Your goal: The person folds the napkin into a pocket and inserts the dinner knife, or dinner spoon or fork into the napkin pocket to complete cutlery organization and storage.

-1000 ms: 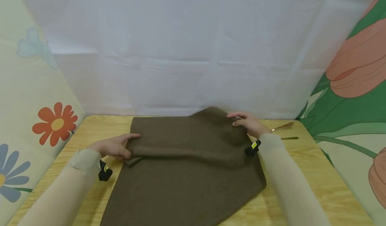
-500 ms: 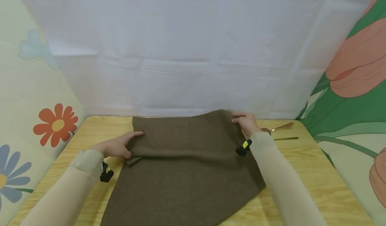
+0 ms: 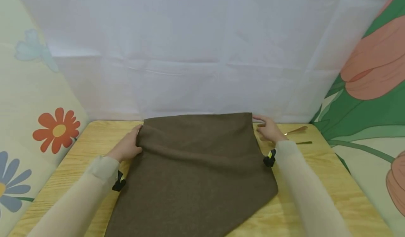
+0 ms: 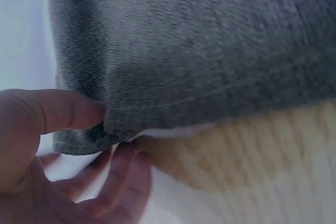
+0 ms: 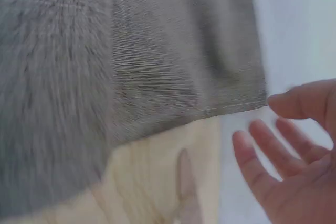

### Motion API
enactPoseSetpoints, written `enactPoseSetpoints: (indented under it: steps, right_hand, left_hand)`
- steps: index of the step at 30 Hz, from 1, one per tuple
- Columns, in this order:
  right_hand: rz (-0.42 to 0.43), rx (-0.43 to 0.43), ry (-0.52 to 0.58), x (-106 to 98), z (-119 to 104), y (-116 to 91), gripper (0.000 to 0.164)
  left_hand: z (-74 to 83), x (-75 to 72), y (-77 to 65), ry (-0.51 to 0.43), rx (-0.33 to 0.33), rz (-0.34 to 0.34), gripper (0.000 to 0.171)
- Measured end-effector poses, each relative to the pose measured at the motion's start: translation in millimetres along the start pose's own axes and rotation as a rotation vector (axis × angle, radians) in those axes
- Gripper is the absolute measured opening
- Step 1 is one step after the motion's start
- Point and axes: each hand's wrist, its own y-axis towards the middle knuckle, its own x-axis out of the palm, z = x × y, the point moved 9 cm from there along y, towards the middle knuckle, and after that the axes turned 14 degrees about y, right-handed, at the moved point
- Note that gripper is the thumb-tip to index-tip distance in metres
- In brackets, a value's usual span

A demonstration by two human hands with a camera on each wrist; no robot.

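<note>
A brown cloth (image 3: pixel 196 187) lies over the table, its far part folded with a soft ridge running across. My left hand (image 3: pixel 126 146) is at the cloth's left edge. In the left wrist view, the left thumb (image 4: pixel 73 109) lies against the folded layers while the fingers reach under the hem, pinching it. My right hand (image 3: pixel 269 129) is beside the far right corner. The right wrist view shows the right thumb (image 5: pixel 299 100) at the tip of that corner, with the fingers spread apart below and no cloth between them.
A wooden table (image 3: pixel 319 187) carries the cloth. Behind the right hand lie a brown-handled utensil (image 3: pixel 297 129) and a thin dark-handled one (image 3: pixel 304 142). A white sheet (image 3: pixel 190 54) hangs at the back, with flower-patterned panels (image 3: pixel 373 64) at both sides.
My left hand has moved up and inward along the left edge. My right hand drew the far right corner into place and is now beside it, fingers spread. The far edge lies straighter.
</note>
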Motion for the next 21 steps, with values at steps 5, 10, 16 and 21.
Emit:
enactPoseSetpoints:
  steps: [5,10,16,21]
  right_hand:
    - [-0.149,0.061,-0.020,-1,-2,-29,0.037]
    - [-0.233,0.301,-0.144,-3,24,-70,0.032]
    - [-0.474,0.432,-0.028,15,50,-118,0.030]
    - [-0.636,0.240,0.133,28,51,-132,0.021]
  left_hand:
    - [-10.0,5.4,-20.0,-0.114,-0.123,-0.151,0.069]
    - [-13.4,17.4,-46.6,-0.266,-0.172,-0.285,0.046]
    - [-6.3,25.4,-71.0,-0.344,-0.101,-0.320,0.028]
    - [-6.5,31.3,-86.9,-0.393,-0.058,-0.343,0.017]
